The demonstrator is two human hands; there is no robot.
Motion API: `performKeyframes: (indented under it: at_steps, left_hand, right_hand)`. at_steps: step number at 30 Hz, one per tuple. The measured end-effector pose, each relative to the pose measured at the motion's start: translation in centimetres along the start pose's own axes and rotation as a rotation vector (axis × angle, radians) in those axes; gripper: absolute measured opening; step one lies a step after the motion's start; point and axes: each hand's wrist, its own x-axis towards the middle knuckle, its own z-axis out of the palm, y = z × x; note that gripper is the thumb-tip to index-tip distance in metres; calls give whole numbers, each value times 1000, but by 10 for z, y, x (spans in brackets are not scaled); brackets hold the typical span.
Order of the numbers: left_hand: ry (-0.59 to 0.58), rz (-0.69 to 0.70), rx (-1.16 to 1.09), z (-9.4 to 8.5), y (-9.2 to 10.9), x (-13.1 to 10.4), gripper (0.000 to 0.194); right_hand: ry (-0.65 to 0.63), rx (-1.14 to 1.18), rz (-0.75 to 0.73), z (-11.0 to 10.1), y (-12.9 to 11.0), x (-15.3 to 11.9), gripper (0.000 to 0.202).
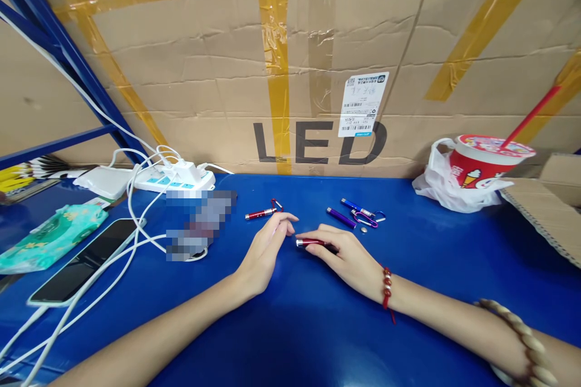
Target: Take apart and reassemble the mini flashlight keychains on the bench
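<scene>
My right hand is closed around a small red metal flashlight, whose silver end points left, toward my other hand. Its rear part is hidden in my palm. My left hand rests on its side on the blue table, fingers stretched out and nothing visible in them. Just beyond it lies another red mini flashlight with a red carabiner clip. Behind my right hand are a purple flashlight tube and a blue flashlight with carabiner clips. A small round silver piece lies beside them.
A large taped cardboard box stands behind the table. On the left are a white power strip, tangled white cables, a phone and a green tissue pack. A red cup with a straw sits at right, in a plastic bag.
</scene>
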Motion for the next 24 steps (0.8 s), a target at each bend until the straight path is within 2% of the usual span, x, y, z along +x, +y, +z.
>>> performKeyframes:
  at_steps: [15, 24]
  left_hand:
    - [9, 26, 9, 0, -2, -1, 33]
    - [8, 24, 7, 0, -2, -1, 33]
  right_hand:
    - [-27, -63, -24, 1, 1, 0, 26]
    - [1, -52, -5, 3, 2, -1, 25]
